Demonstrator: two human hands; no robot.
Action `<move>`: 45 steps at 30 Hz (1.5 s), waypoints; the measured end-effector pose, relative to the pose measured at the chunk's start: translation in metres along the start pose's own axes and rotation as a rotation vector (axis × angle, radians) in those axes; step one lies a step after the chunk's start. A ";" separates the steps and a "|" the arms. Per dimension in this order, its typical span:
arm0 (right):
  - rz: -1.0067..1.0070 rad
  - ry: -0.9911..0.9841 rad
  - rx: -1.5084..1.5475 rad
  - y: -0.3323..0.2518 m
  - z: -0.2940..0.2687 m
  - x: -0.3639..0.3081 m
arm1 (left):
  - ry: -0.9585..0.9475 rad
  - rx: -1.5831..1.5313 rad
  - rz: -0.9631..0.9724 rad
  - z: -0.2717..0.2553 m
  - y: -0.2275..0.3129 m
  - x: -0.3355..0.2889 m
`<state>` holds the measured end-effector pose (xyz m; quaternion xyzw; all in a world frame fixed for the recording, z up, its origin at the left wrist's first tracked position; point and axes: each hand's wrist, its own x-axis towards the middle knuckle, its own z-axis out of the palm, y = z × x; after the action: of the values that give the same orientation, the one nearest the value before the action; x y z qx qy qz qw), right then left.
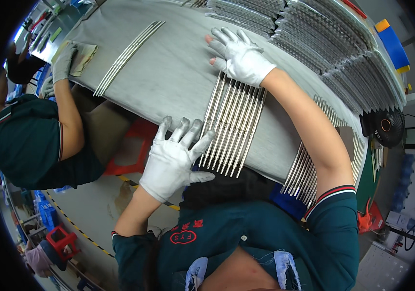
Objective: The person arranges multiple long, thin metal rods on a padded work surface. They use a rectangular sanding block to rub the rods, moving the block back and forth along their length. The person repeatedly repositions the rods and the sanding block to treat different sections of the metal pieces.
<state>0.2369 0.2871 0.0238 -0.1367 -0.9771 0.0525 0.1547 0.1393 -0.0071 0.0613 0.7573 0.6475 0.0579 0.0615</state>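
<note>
A row of slim, shiny metal rods lies side by side on the grey cloth-covered table, their near ends reaching past its front edge. My left hand, in a white glove with greyed fingertips, is open with fingers spread. Its index finger is beside the leftmost rod; whether it touches cannot be made out. My right hand, also gloved but with two fingertips bare, is flat and open over the far ends of the rods, hiding them. Neither hand grips anything.
Several thin rods lie apart at the left. More rods are under my right forearm. Stacked clear plastic trays line the far right, with a blue tape roll beyond. A gloved co-worker holds a cloth at left; a black fan stands right.
</note>
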 end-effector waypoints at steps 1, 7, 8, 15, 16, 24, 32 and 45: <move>0.003 -0.032 -0.008 -0.001 -0.002 0.001 | 0.022 -0.010 0.012 0.003 0.000 0.000; -0.005 -0.202 -0.016 -0.006 -0.010 -0.008 | 0.043 -0.070 0.096 0.003 0.006 0.007; -0.009 -0.208 -0.027 -0.003 -0.007 -0.013 | 0.066 -0.072 0.135 0.006 0.009 0.008; -0.026 -0.142 -0.051 0.010 -0.014 -0.047 | -0.027 -0.202 0.351 0.013 0.036 0.025; -0.019 -0.148 -0.047 0.011 -0.017 -0.053 | -0.030 -0.214 0.388 0.015 0.040 0.027; -0.008 -0.181 -0.063 0.019 -0.034 -0.082 | -0.050 -0.264 0.551 0.028 0.057 0.035; -0.045 -0.087 -0.016 0.010 -0.008 -0.047 | -0.034 -0.196 0.430 0.017 0.035 0.023; -0.041 -0.091 -0.019 0.007 -0.010 -0.048 | -0.003 -0.206 0.432 0.019 0.035 0.018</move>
<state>0.2858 0.2811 0.0182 -0.1155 -0.9861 0.0463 0.1100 0.1791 0.0052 0.0483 0.8682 0.4610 0.1343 0.1254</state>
